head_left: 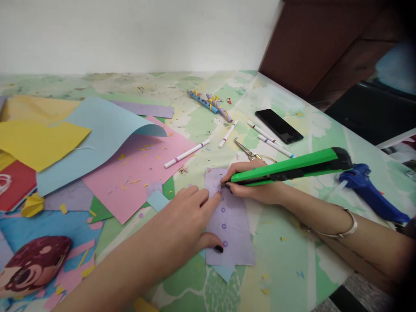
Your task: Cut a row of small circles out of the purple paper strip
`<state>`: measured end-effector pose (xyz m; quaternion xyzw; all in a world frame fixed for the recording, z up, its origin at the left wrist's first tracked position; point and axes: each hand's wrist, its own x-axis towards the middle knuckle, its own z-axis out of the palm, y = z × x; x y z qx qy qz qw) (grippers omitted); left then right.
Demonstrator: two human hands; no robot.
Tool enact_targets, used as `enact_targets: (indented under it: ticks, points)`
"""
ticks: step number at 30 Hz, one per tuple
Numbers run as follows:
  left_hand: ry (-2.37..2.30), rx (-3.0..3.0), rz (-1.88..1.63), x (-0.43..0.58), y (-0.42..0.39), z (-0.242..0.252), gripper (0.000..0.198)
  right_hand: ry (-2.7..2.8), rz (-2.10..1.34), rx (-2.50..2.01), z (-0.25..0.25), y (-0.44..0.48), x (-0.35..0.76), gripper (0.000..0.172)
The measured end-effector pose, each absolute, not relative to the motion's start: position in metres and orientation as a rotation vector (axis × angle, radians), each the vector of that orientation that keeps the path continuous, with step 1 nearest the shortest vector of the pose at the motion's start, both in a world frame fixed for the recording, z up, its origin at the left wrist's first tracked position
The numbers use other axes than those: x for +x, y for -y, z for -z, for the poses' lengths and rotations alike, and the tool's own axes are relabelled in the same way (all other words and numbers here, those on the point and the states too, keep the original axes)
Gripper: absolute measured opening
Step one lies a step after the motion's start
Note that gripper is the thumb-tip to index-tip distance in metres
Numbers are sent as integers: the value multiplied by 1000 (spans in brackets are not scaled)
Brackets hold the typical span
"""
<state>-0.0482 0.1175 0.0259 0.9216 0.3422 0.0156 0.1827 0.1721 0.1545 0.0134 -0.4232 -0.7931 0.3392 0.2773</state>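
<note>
Maroon and glossy, a rounded case [42, 264] printed with a cartoon bear is lying at the near left. Farther off on that side, a yellow sheet [42, 143] is overlapping a pale blue sheet [107, 125], whose right edge is curling up over a pink sheet [113, 195] strewn with yellow snippets.

Moving right, the left hand [191, 221] is pressing flat on lavender paper [238, 234], its index finger reaching toward the far end, its thumb spreading well away toward the near end, just beside the lowest of several small drawn rings. The rings are running in a column between that thumb and index fingertip. Past the hand, a white marker [187, 153] with a magenta band is resting slantwise, and two paper rolls [211, 106] are lying farther back.

Over the lavender paper's far part, the right hand [260, 193] is pinching a green utility knife [286, 167] close to its blade end, thumb and fingers closing around it; whether the blade is touching the paper is too hidden to tell. Behind are lying scissors [248, 151] and a black smartphone [279, 125]. A blue glue gun [373, 195] is resting at the far right.
</note>
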Motion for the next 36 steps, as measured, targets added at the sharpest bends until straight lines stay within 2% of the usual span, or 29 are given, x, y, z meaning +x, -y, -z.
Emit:
enact_targets:
  ticks: [4,21,36]
  points:
    - [-955,2568,28,-46,-118,-28,56,2118,-913,-1145,-14,-154,172,11]
    - [-952,2538,71,-46,-119,-30,64,2080,-942,-1161,-15,-153,172,10]
    - [-959,2511,43,-46,-120,-30,56,2113,-832,-1161,-11,-153,170,11]
